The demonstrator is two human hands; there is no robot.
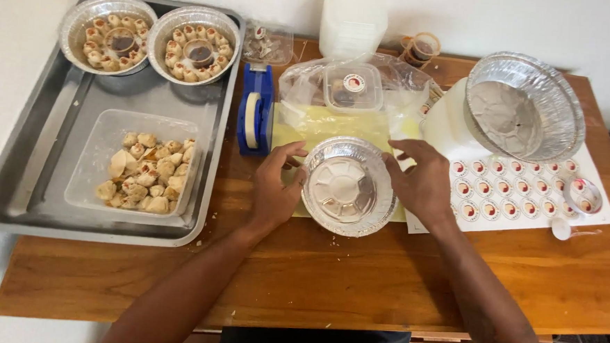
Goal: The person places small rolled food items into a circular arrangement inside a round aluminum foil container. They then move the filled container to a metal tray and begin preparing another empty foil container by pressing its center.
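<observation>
Here, the left hand (274, 189) and the right hand (421, 181) curl loosely around the sides of an empty round foil pan (349, 186), fingers touching its rim. The pan sits on a yellow sheet (321, 124) on the wooden table (355, 278), between a blue tape holder (255, 110) and a sheet of round stickers (519, 193).

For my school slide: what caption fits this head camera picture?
Two hands hold an empty foil bowl beside a dumpling tray.

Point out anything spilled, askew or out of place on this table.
Little stands out. Pale crumbs lie on the wooden table beside the steel tray. The stack of empty foil pans leans tilted on a white container rather than sitting flat.
</observation>
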